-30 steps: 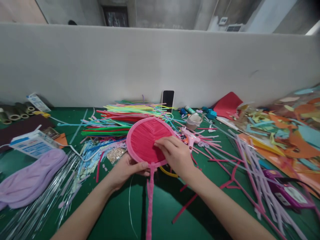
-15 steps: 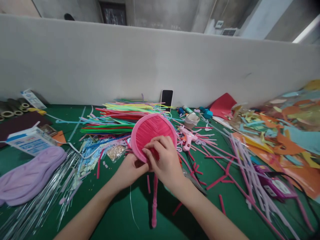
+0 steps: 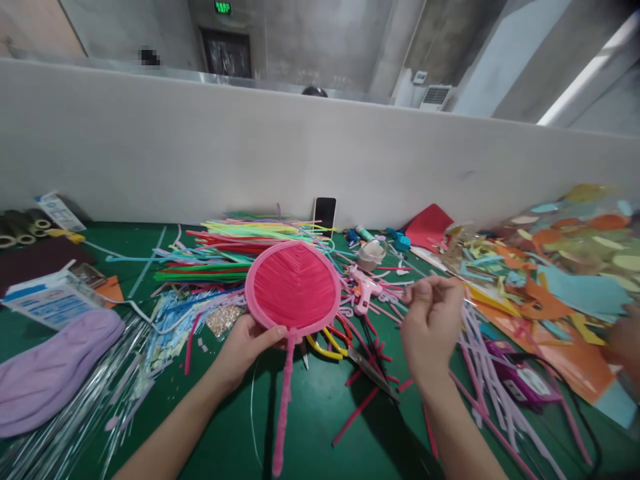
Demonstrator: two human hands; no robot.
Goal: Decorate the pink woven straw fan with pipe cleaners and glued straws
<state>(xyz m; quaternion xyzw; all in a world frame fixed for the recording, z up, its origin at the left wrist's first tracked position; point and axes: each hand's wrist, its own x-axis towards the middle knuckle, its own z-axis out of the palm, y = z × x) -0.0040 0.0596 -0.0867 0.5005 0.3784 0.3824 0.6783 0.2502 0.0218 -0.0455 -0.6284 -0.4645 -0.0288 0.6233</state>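
A round pink hand fan (image 3: 294, 288) stands tilted up in front of me, with a fuzzy pale pink rim, a deeper pink ribbed face and a long fuzzy handle (image 3: 283, 413). My left hand (image 3: 249, 347) grips it where the rim meets the handle, thumb in front and the other fingers partly hidden behind. Apart from the fan, my right hand (image 3: 434, 321) is raised over the right side of the table, fingers curled and pinched; whether something thin is in them I cannot make out. Yellow-and-red-handled scissors (image 3: 350, 353) lie between the fan and this hand.
Behind the fan are piled colourful pipe cleaners (image 3: 215, 263), a phone (image 3: 325, 215) and a pink glue gun (image 3: 364, 290). Purple padded shapes (image 3: 55, 373) lie left, a purple device (image 3: 520, 377) and paper scraps (image 3: 530, 287) right. Another person's hand (image 3: 625, 343) shows blurred at the right edge.
My right hand has left the fan and moved right. My left hand still holds the fan, which sits lower and further left in view. The scissors are now uncovered.
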